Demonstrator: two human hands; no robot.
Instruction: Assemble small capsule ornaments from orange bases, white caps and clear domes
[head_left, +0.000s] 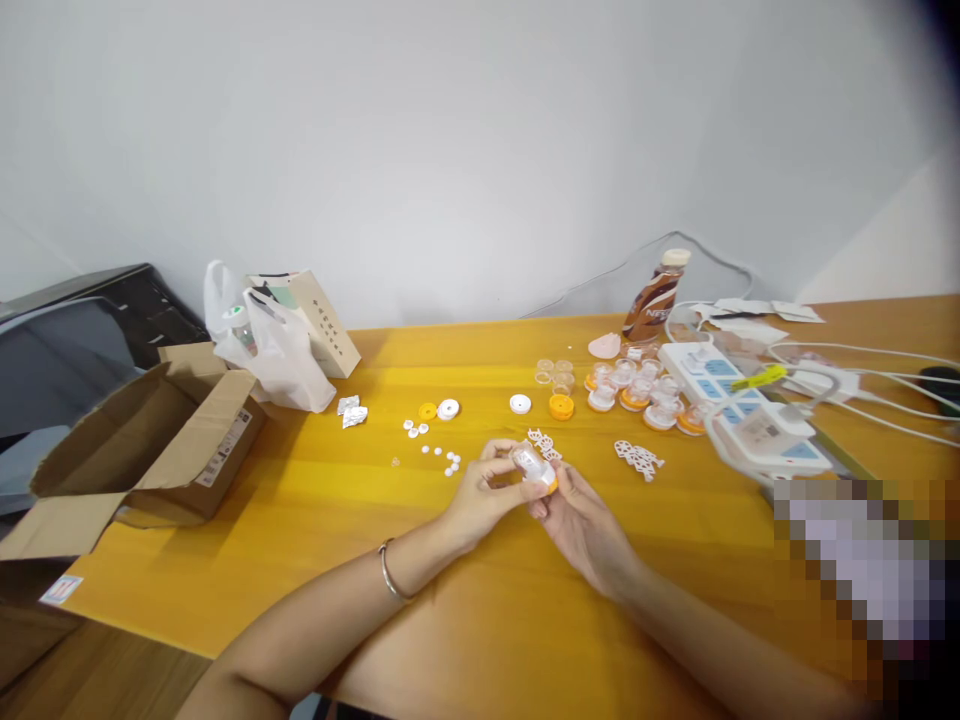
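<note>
A small clear-domed plastic piece with an orange base is held above the table between both hands. My left hand pinches it from the left, fingers around the clear part. On the other side, my right hand grips it near the orange base. Just behind the hands lie white spoked plastic parts, partly covered by them. Another cluster of white spoked parts lies to the right. Beyond are a white disc, stacked orange discs and clear rings. Similar domed pieces crowd the back right.
Small white caps, a yellow disc and foil packets lie left of centre. An open cardboard box and a white plastic bag stand at left. A drink bottle and a cabled power strip are at right.
</note>
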